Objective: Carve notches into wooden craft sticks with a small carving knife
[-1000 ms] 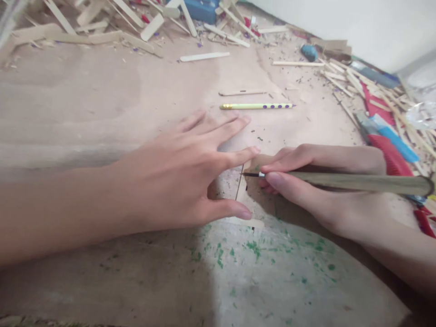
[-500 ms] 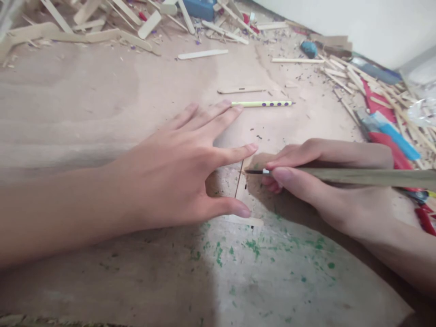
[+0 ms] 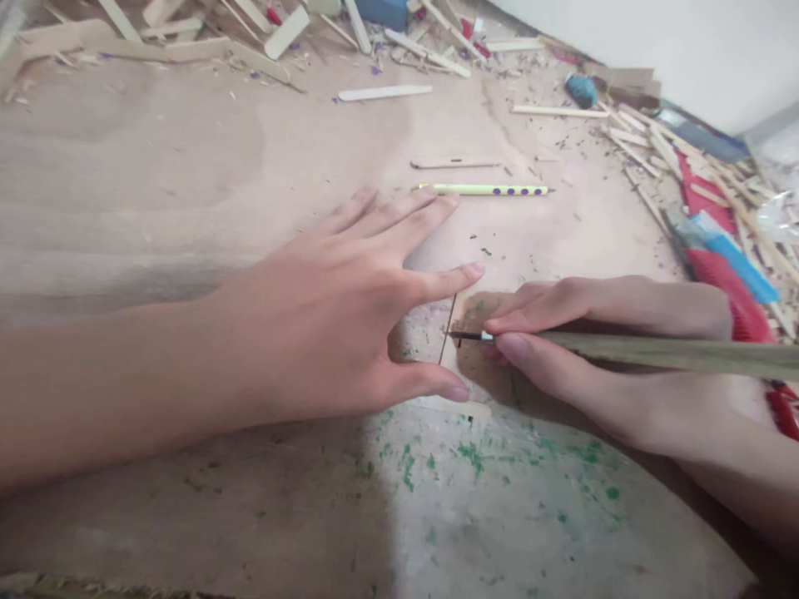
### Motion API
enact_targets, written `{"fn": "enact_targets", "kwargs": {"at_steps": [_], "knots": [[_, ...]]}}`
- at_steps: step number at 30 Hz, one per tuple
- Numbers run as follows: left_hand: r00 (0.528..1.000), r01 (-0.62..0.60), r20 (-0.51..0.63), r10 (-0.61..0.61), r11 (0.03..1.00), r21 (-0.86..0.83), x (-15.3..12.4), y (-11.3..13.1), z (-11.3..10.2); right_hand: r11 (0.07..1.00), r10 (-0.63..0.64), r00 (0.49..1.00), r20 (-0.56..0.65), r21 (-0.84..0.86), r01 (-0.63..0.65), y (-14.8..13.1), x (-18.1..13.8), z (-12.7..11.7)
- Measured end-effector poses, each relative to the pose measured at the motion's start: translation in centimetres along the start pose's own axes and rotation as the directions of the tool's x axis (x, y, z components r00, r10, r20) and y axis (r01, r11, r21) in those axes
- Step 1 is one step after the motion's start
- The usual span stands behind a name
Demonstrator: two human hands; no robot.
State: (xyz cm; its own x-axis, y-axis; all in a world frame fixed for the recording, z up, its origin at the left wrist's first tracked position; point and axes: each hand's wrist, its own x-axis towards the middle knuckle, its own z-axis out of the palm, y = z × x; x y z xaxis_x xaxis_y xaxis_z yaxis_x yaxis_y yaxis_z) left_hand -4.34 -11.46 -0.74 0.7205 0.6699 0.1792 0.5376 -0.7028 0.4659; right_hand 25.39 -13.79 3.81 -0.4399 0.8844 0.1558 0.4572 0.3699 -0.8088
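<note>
My left hand (image 3: 349, 308) lies palm down on the tabletop with its fingers spread. Its middle fingers reach the end of a yellow-green pencil (image 3: 474, 190) with purple dots. Its thumb rests on a pale craft stick (image 3: 479, 409), mostly covered. My right hand (image 3: 580, 349) pinches a slim wooden-handled tool (image 3: 662, 351) with a white collar and a thin dark tip; its exact kind is unclear. That tip touches near a thin dark line (image 3: 447, 333) running between my left index finger and thumb. Dark crumbs lie beside it.
Craft sticks (image 3: 287, 33) and shavings are heaped along the far edge. More wood strips, a red piece (image 3: 727, 283) and a light-blue piece (image 3: 742, 266) crowd the right side. A single stick (image 3: 385, 93) and another with dark marks (image 3: 459, 164) lie beyond the pencil. Green paint specks (image 3: 471, 456) dot the near tabletop.
The tool's tip has moved down along the dark line, toward my left thumb, with my right hand. My left hand stays spread in place; the whole view has shifted slightly.
</note>
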Motion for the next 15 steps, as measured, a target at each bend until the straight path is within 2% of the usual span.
{"fn": "enact_targets", "kwargs": {"at_steps": [4,8,10,15], "knots": [[0.996,0.065,-0.054,-0.064,0.998,0.020,0.24,0.55,0.12,0.999,-0.046,0.998,0.039,0.001,0.046,-0.28,0.25,-0.19],[0.995,0.096,0.019,-0.096,0.995,-0.011,0.50,0.71,0.04,0.999,-0.039,0.998,0.051,0.028,0.037,-0.31,0.30,-0.26],[0.996,0.090,0.016,-0.090,0.996,-0.008,0.50,0.66,-0.09,0.998,-0.042,0.998,0.051,0.054,0.040,-0.29,0.40,-0.39],[0.993,0.093,0.079,-0.089,0.994,-0.060,0.30,0.62,-0.33,0.994,0.065,0.998,-0.005,0.087,-0.064,-0.23,1.07,-0.72]]}}
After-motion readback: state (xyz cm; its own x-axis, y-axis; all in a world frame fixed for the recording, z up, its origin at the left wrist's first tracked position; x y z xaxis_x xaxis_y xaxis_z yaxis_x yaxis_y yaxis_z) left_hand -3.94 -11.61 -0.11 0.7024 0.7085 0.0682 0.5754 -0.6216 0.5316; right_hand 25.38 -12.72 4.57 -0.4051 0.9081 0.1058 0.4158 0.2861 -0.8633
